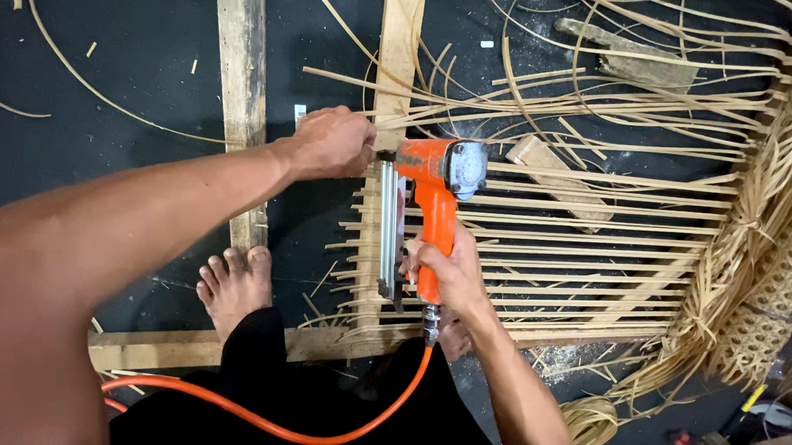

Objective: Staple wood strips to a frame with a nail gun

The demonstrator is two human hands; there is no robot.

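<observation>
Looking down through the head cam, we've got our right hand (443, 270) wrapped tight around the grip of the orange pneumatic stapler (434, 193), sitting just past dead center toward 12 o'clock. Its metal magazine lies along the upright wooden slat (397, 33). Our left hand (332, 142), at 11 o'clock from the gun, has fingers pinched shut on the rattan strips (596, 206) where they cross that slat, right at the nose.

We'd guess the gun is fairly heavy and rigid, with smooth painted metal, so the handle is the place to hold it. The orange air hose (313, 430) curling off toward 6 o'clock looks bendy and will tug a bit.

The strips are thin, flat, pale and springy, fanning out to 3 o'clock into a woven cane panel (785, 288). The frame is rough timber, over a dusty dark floor (132, 82). A bare foot (235, 286) rests at 8 o'clock.
</observation>
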